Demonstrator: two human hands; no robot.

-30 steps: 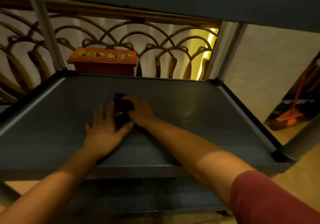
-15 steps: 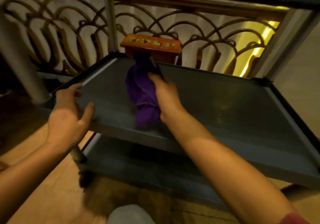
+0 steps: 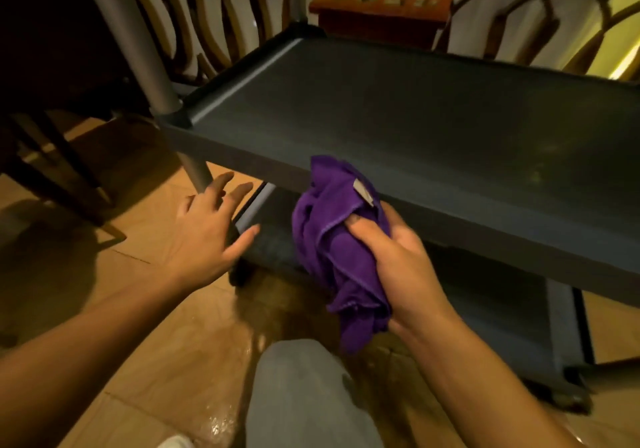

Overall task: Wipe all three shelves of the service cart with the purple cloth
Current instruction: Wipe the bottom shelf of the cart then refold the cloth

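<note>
Purple microfibre, bunched into a soft wad, is what the person's right hand [image 3: 398, 257] has clenched in front of the cart: the crumpled purple cloth [image 3: 332, 240] bulges out to the left of the fist, its top fold rising against the front edge of the dark grey plastic middle shelf [image 3: 398, 108] and its loose tail hanging below the heel of the palm. The thumb presses into the folds from the side, and a small grey label shows on the cloth just above the fingers. The cloth is off the shelf surface, held in the air between the middle shelf's front edge and the lower dark grey shelf [image 3: 485, 292] beneath it.

The left hand [image 3: 207, 236] is spread wide and grasps nothing, fingers apart, near the front left corner of the lower shelf and just beside the grey metal cart post [image 3: 145, 63]. A knee in light grey trousers [image 3: 298, 392] is low in the middle, over a glossy tan tiled floor [image 3: 138, 361]. Behind the cart's far edge stands an orange-brown wooden box [image 3: 381, 8] against a curved metal railing [image 3: 207, 15].
</note>
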